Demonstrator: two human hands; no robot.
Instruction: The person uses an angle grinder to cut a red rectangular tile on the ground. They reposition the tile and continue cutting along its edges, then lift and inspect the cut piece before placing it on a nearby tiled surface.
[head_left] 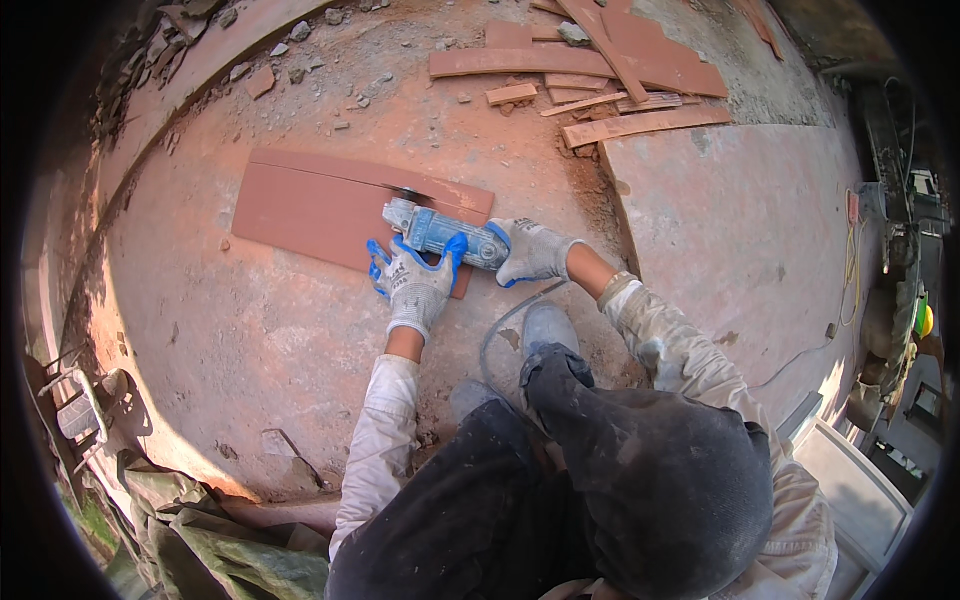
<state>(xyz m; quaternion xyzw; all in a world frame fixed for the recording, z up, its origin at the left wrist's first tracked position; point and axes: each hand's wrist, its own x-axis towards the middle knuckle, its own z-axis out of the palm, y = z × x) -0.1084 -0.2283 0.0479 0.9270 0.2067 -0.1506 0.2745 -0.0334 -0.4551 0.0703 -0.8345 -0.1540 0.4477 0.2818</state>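
Note:
A blue angle grinder [440,232] with a grey head lies over a long reddish-brown slab [310,215] on the ground. Its dark disc [405,192] sits at a thin straight line running lengthwise near the slab's far edge. My right hand [535,250], in a grey glove with blue fingertips, is closed round the grinder's rear end. From the near side my left hand [418,285], gloved alike, grips the tool's body with the thumb against it; some of its fingers reach down toward the slab. A cord [490,335] curves from below the right hand toward my shoes.
Reddish slabs and cut strips [600,75] are piled at the far right. Beside them a raised concrete slab [740,230] has an edge facing me. Stone rubble [300,32] lies at the far left. A green tarp [220,540] is bunched at the near left.

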